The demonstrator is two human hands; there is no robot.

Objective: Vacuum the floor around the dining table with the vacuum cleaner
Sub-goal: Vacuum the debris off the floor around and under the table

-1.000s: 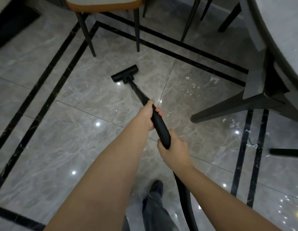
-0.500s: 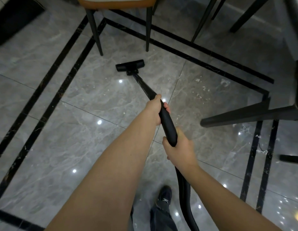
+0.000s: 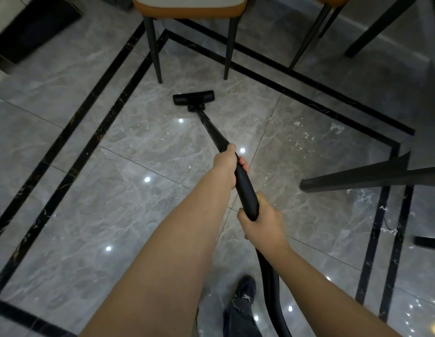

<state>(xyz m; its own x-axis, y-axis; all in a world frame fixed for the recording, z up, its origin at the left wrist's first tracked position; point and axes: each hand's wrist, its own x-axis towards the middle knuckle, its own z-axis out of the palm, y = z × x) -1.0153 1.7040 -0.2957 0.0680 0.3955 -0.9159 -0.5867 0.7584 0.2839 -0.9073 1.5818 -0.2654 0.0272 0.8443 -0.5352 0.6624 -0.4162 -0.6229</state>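
A black vacuum wand [image 3: 211,128] runs from my hands down to its flat floor head [image 3: 193,97], which rests on the grey marble floor [image 3: 129,195] just in front of a chair. My left hand [image 3: 227,167] grips the wand higher up, and my right hand [image 3: 261,223] grips its thick handle end. The black hose [image 3: 272,288] trails down behind my right wrist. White crumbs [image 3: 300,139] lie scattered on the tiles to the right of the wand. The dining table's top is out of view.
An orange-edged chair [image 3: 189,3] stands at the top centre on thin dark legs [image 3: 155,52]. More dark chair legs [image 3: 311,37] rise at the upper right. A thick dark table foot [image 3: 352,178] juts in from the right. My shoe [image 3: 245,290] is at the bottom.
The floor head has slid forward and turned square, ending close to the chair's front legs. The view has shifted left, so the table edge has left the frame.
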